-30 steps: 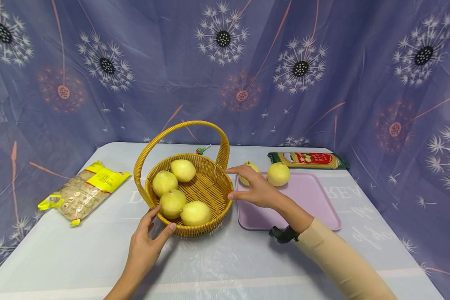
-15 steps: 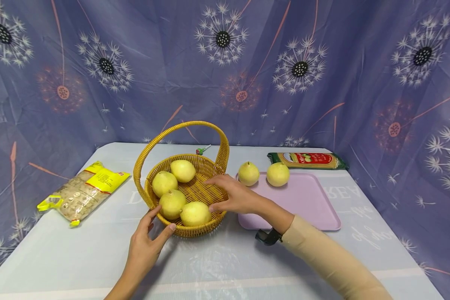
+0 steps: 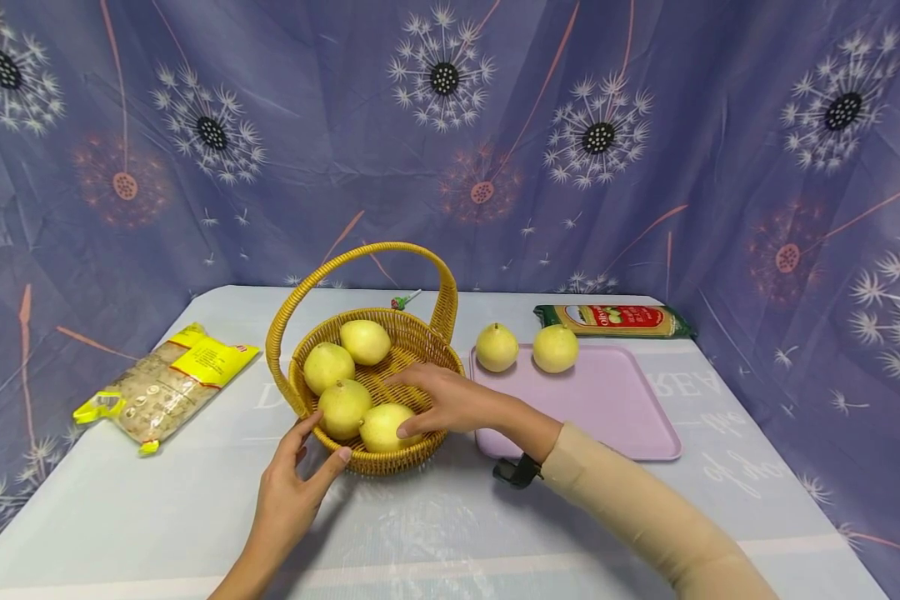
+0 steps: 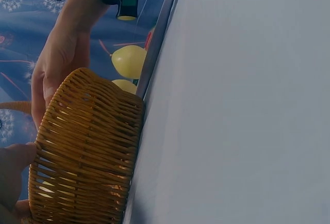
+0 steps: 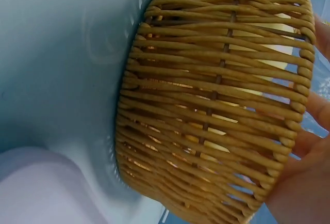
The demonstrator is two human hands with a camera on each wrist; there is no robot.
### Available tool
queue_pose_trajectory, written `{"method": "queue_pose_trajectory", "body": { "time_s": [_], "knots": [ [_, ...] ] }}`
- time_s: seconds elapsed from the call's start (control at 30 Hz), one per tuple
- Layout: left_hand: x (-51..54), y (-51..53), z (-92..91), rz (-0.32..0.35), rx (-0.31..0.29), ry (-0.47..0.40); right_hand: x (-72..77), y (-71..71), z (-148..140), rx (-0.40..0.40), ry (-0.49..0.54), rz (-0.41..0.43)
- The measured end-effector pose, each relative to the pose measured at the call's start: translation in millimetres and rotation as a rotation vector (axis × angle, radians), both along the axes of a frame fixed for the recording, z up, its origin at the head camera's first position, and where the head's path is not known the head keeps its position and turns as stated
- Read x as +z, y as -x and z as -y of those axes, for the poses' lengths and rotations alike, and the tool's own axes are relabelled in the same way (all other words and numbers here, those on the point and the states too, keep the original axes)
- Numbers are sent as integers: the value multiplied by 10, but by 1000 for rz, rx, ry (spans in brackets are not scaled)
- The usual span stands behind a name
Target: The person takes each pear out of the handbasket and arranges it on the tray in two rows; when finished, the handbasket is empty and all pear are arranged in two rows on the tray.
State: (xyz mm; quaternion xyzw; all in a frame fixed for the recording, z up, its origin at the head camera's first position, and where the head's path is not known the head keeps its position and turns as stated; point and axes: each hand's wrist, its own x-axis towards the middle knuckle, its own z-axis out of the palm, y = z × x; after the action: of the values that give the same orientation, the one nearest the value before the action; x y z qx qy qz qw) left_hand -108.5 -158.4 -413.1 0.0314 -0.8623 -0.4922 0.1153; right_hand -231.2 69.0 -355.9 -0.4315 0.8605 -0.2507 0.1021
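A yellow wicker basket (image 3: 412, 379) with a tall arched handle stands left of centre in the head view. Several pale yellow pears (image 3: 347, 408) lie along its left and front inside. My left hand (image 3: 291, 492) holds the basket's front-left rim, thumb at the front and fingers at the side. Over the right rim reaches my right hand (image 3: 450, 400), its fingers extended inside and its thumb beside the front-right pear (image 3: 384, 427). Whether the thumb touches that pear cannot be told. In the right wrist view, the wicker wall (image 5: 216, 95) hides most of the fruit.
A lilac tray (image 3: 592, 408) sits to the right, with two pears (image 3: 556, 348) at its far left edge. Behind it lies a green and red pasta packet (image 3: 618, 320). A yellow-labelled bag (image 3: 168, 383) rests on the left, and a lollipop (image 3: 405, 300) behind the basket.
My right hand has moved left, from outside the basket's right rim to over its inside, near the front-right pear. The left hand and the basket have stayed put.
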Motion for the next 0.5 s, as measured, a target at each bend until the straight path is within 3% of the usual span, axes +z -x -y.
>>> {"method": "queue_pose_trajectory", "body": {
  "time_s": [0.5],
  "knots": [
    [2, -1, -2, 3, 5, -1, -45, 17, 135, 93, -45, 15]
  ]
}}
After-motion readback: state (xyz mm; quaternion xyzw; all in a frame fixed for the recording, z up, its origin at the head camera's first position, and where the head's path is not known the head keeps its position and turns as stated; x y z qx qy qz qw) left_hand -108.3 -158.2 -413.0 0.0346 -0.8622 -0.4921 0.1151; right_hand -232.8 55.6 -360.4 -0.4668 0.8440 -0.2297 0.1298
